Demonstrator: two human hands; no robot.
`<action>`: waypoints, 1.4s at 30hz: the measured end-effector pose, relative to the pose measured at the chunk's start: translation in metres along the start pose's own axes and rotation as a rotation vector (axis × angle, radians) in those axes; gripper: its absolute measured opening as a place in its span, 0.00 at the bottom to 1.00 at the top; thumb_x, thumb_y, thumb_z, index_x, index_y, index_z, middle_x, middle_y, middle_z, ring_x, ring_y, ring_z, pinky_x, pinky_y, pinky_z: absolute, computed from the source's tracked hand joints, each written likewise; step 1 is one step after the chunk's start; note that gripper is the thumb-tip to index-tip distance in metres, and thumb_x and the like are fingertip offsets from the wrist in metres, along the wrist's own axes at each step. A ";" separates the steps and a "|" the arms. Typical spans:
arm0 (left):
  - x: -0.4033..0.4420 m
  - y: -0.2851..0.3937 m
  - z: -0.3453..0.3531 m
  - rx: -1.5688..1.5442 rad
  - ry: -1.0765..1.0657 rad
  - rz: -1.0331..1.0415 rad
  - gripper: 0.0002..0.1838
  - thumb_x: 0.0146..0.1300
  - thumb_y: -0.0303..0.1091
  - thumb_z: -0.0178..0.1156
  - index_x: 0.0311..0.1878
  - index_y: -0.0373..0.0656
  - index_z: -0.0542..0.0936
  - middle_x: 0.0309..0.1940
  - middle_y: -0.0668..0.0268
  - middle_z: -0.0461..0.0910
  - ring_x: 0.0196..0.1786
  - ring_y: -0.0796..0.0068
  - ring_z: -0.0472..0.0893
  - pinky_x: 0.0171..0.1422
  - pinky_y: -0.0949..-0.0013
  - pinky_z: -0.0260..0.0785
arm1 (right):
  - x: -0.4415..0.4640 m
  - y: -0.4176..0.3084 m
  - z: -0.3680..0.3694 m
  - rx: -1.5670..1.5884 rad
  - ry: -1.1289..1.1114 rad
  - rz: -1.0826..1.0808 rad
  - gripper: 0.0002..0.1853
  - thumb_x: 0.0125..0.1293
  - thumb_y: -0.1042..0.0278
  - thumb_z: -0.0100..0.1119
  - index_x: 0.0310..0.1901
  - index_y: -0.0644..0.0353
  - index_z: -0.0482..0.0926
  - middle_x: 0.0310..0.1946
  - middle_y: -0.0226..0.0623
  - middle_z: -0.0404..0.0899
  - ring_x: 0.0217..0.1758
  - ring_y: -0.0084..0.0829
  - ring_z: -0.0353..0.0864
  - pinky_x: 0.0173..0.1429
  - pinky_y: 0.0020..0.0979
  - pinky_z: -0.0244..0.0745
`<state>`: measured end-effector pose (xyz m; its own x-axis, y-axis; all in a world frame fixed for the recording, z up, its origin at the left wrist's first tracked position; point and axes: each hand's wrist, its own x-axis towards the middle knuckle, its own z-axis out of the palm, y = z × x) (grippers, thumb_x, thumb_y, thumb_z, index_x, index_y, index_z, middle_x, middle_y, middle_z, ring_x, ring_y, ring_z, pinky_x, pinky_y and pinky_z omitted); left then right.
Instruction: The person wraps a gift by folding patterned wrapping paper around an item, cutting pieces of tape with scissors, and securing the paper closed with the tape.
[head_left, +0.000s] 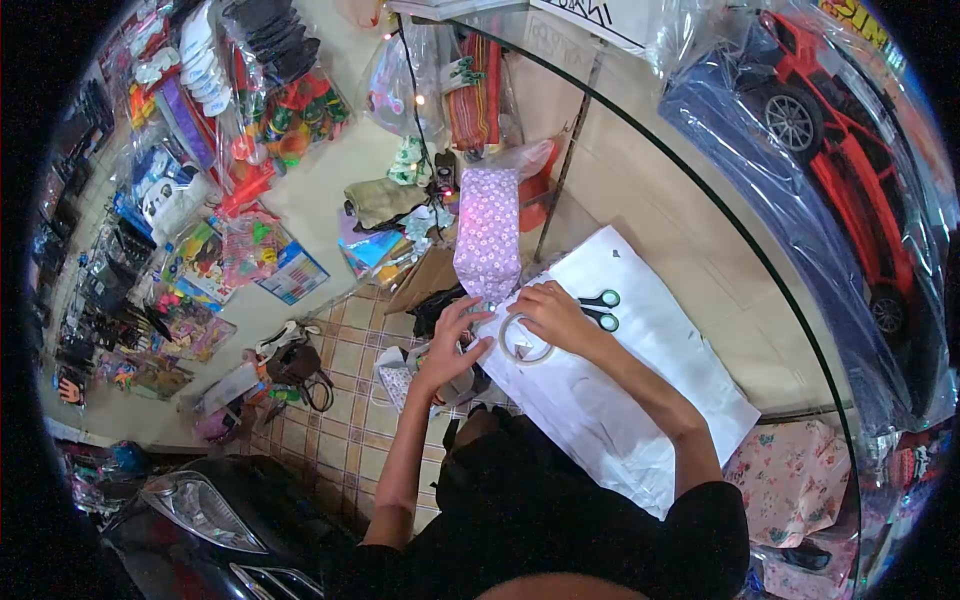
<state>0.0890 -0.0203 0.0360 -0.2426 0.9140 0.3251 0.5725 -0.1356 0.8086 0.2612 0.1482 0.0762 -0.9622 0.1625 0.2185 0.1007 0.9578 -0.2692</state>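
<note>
A box wrapped in purple flowered paper (488,225) lies on the glass counter, its near end by my hands. My left hand (450,345) is at that near end, fingers spread and thumb apart. My right hand (552,316) is curled over the upper edge of a roll of clear tape (527,357), fingertips close to the box. Whether a strip of tape runs between my hands is too small to tell. Beneath them spreads a large white sheet of paper (640,400). Scissors with green and black handles (601,310) rest on it, partly hidden behind my right wrist.
A curved glass edge (740,240) bounds the counter on the right, with a boxed red toy car (830,170) beyond. Pink floral packages (790,475) sit below right. Bagged toys (290,110) hang at left, above a tiled floor (320,440). A motorbike (210,510) stands lower left.
</note>
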 end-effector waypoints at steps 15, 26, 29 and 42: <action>0.007 -0.007 -0.006 -0.040 0.018 0.063 0.08 0.53 0.33 0.68 0.38 0.49 0.84 0.64 0.60 0.69 0.68 0.56 0.64 0.71 0.57 0.53 | 0.004 0.000 -0.010 0.198 0.113 -0.016 0.07 0.61 0.69 0.59 0.40 0.56 0.83 0.38 0.34 0.79 0.46 0.37 0.78 0.52 0.38 0.66; 0.018 0.038 -0.042 0.002 0.137 0.116 0.05 0.55 0.31 0.67 0.35 0.44 0.83 0.65 0.59 0.67 0.71 0.54 0.62 0.74 0.53 0.51 | -0.015 0.020 -0.074 0.302 0.146 0.402 0.09 0.57 0.70 0.62 0.40 0.62 0.81 0.39 0.44 0.83 0.43 0.42 0.81 0.46 0.38 0.75; 0.010 0.025 -0.055 -0.104 0.202 0.070 0.06 0.54 0.32 0.68 0.33 0.43 0.83 0.64 0.58 0.67 0.71 0.55 0.63 0.72 0.53 0.55 | -0.023 0.017 -0.101 0.289 -0.080 0.791 0.18 0.51 0.68 0.67 0.45 0.59 0.77 0.38 0.46 0.81 0.45 0.43 0.81 0.47 0.41 0.75; 0.021 0.019 -0.045 0.041 0.141 0.079 0.04 0.52 0.28 0.61 0.31 0.41 0.77 0.63 0.58 0.67 0.69 0.56 0.63 0.73 0.54 0.54 | -0.056 0.007 -0.053 0.099 -0.095 0.552 0.28 0.52 0.74 0.63 0.56 0.54 0.65 0.46 0.46 0.70 0.52 0.47 0.74 0.51 0.43 0.72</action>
<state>0.0595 -0.0206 0.0805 -0.3020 0.8379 0.4546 0.6249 -0.1861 0.7582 0.3293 0.1586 0.1120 -0.7926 0.6065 -0.0636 0.5753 0.7092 -0.4075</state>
